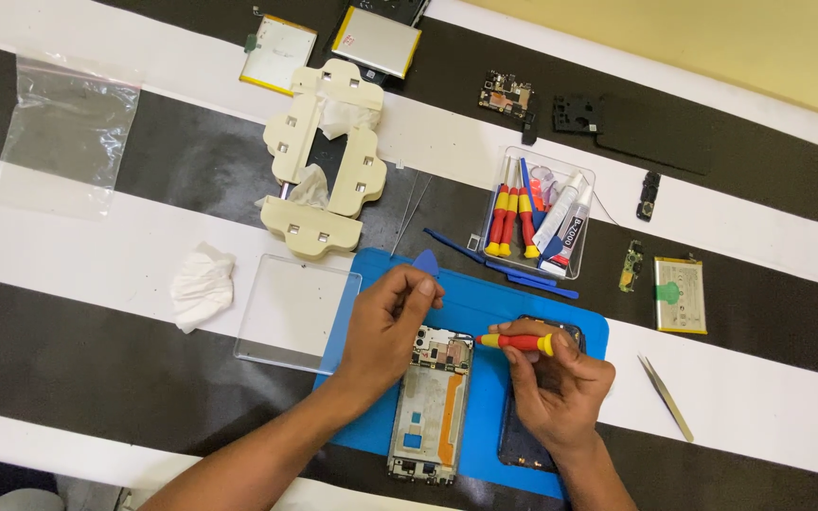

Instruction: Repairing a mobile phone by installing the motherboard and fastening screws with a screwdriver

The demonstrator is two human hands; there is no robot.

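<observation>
A red and yellow screwdriver (515, 342) is being gripped by the fingers (523, 358) of the right hand (556, 383), which are closed tightly around its handle. Its long axis is lying nearly level, with the tip pointing left toward the opened phone frame (433, 402); whether the tip is touching the frame cannot be told. The left hand (385, 326) is being rested on the top left corner of that frame, its fingers (416, 287) curled in with the tips pressed together; whether anything small is being pinched cannot be told.

The phone frame is lying with its long axis running away from the person, camera end farthest. Just right of the frame, a dark back cover (523, 445) is lying under the right hand. Both are being carried by a blue mat (485, 312) on the striped bench (97, 312). Left of the frame, a clear plastic sheet (291, 312) is overlapping the mat's edge. Beyond the frame, a clear tray (537, 213) of screwdrivers and glue is standing. Well right of the frame, tweezers (666, 397) are lying.
</observation>
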